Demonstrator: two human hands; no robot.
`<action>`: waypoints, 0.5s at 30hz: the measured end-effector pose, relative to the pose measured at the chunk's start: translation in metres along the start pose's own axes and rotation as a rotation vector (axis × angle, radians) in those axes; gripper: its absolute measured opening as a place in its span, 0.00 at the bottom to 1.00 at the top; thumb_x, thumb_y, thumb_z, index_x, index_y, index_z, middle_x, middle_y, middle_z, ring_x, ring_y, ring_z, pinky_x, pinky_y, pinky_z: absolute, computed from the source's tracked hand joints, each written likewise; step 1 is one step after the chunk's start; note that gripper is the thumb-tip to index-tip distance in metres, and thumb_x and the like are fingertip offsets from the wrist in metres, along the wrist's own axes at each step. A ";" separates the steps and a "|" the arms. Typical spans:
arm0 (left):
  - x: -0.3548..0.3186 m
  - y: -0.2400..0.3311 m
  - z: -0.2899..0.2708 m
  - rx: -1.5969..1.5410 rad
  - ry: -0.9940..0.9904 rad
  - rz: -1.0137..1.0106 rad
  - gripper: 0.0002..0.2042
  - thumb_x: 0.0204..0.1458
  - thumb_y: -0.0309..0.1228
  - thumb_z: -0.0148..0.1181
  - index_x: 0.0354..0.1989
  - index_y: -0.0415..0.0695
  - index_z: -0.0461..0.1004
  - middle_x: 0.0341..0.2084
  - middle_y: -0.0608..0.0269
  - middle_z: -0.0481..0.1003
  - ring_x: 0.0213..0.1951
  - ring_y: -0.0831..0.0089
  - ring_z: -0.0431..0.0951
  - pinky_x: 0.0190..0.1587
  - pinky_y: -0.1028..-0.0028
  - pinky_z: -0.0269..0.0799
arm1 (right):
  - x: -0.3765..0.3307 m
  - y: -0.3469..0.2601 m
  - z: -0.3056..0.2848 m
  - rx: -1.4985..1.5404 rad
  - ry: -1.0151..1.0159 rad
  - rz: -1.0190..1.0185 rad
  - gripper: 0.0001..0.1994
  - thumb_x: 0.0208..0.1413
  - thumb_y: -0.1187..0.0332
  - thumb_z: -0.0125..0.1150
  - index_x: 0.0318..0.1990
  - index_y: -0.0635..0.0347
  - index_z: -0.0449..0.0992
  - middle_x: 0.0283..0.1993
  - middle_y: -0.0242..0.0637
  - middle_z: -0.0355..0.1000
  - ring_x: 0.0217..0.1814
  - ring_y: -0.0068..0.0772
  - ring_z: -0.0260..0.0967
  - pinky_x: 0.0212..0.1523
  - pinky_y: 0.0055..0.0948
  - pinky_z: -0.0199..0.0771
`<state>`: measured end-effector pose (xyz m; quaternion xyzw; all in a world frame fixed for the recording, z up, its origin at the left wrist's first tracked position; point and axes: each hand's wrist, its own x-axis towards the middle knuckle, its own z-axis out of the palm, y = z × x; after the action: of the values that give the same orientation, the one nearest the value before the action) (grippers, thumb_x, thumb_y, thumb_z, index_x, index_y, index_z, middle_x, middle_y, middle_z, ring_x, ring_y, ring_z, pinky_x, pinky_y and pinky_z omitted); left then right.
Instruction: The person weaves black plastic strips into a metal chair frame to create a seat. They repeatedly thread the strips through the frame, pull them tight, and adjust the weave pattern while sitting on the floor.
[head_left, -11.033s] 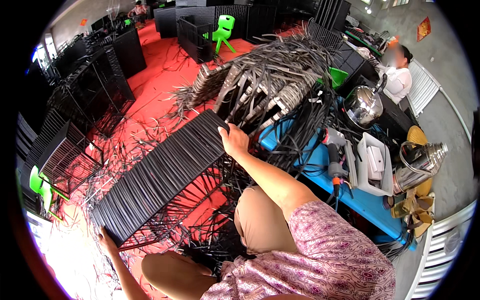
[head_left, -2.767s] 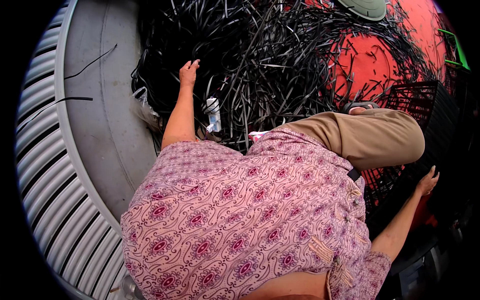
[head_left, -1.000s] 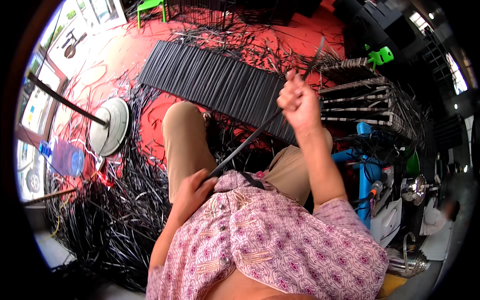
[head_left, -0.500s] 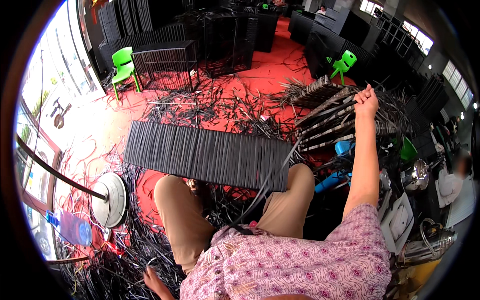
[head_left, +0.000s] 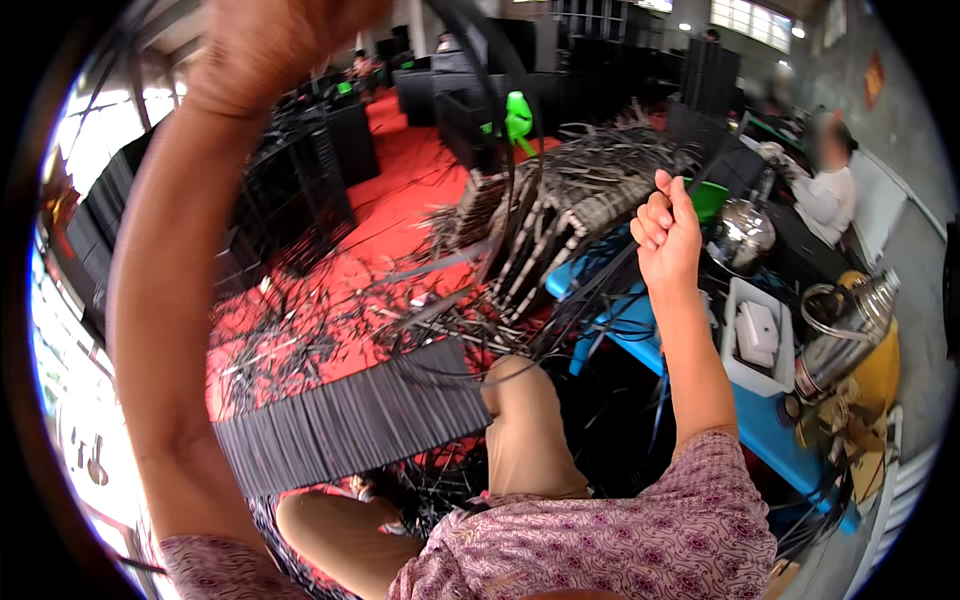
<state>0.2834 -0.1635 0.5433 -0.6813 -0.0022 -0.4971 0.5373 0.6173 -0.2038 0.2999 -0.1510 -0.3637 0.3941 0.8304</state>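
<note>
My left hand (head_left: 285,50) is raised at the upper left, close to the camera and blurred. Its fingers run out of the top edge, so their grip is hidden. Beside it, long flat black strips (head_left: 510,130) hang down in a loop. My right hand (head_left: 665,230) is closed at the right, its fingers curled around a thin black strip; more dark strips trail just to its left. In front of my knees lies a long panel (head_left: 350,415) covered with black strips side by side, tilted down toward the left.
Bundles of dark strips (head_left: 610,160) are heaped beyond my right knee. A blue bench (head_left: 640,345) at the right carries a white bin (head_left: 785,370) and a metal flask (head_left: 845,335). Strip scraps litter the red floor (head_left: 370,230). A person (head_left: 830,200) sits at the far right.
My left hand has risen from low at the left to the top. My right hand has come lower and nearer. The view has turned right, and strips now loop through the air.
</note>
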 end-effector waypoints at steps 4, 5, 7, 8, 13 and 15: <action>-0.070 0.043 0.088 0.061 -0.267 -0.433 0.35 0.49 0.32 0.64 0.68 0.51 0.58 0.64 0.55 0.59 0.63 0.62 0.62 0.61 0.63 0.58 | -0.022 -0.051 -0.005 -0.072 -0.115 -0.162 0.17 0.68 0.55 0.44 0.44 0.58 0.75 0.18 0.22 0.53 0.15 0.15 0.45 0.17 0.19 0.46; -0.105 0.057 0.101 -0.013 -0.289 -0.475 0.37 0.46 0.33 0.65 0.67 0.48 0.57 0.63 0.50 0.60 0.62 0.51 0.61 0.63 0.55 0.55 | -0.026 -0.061 -0.005 -0.093 -0.103 -0.169 0.17 0.68 0.55 0.44 0.44 0.58 0.75 0.18 0.22 0.53 0.16 0.15 0.45 0.17 0.19 0.46; -0.184 0.093 0.111 0.024 -0.727 -0.624 0.43 0.38 0.32 0.70 0.67 0.44 0.55 0.60 0.50 0.60 0.61 0.52 0.61 0.62 0.56 0.56 | -0.033 -0.073 -0.003 -0.135 -0.138 -0.157 0.18 0.69 0.54 0.43 0.44 0.59 0.75 0.17 0.23 0.53 0.15 0.15 0.45 0.17 0.19 0.46; -0.221 0.114 0.109 -0.010 -0.932 -0.733 0.44 0.38 0.31 0.69 0.67 0.44 0.54 0.60 0.49 0.60 0.62 0.52 0.61 0.62 0.55 0.56 | -0.035 -0.077 -0.002 -0.141 -0.164 -0.144 0.18 0.69 0.54 0.43 0.44 0.60 0.74 0.17 0.23 0.54 0.15 0.15 0.45 0.16 0.19 0.45; -0.325 0.225 0.058 -0.370 -1.051 -1.140 0.27 0.47 0.35 0.62 0.57 0.43 0.66 0.55 0.50 0.66 0.56 0.51 0.67 0.57 0.48 0.60 | -0.041 -0.056 0.003 -0.356 -0.251 0.026 0.20 0.68 0.55 0.44 0.39 0.65 0.73 0.17 0.24 0.55 0.15 0.13 0.46 0.16 0.17 0.47; -0.319 0.248 0.032 -0.569 -0.956 -1.240 0.19 0.50 0.35 0.59 0.50 0.41 0.73 0.46 0.49 0.72 0.47 0.51 0.73 0.53 0.53 0.66 | -0.044 -0.025 0.003 -0.472 -0.311 0.241 0.20 0.68 0.55 0.45 0.38 0.65 0.73 0.16 0.24 0.56 0.15 0.13 0.47 0.15 0.17 0.47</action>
<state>0.2770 -0.0756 0.1480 -0.8040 -0.4792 -0.3416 -0.0856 0.6098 -0.2537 0.2941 -0.3198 -0.5474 0.4128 0.6540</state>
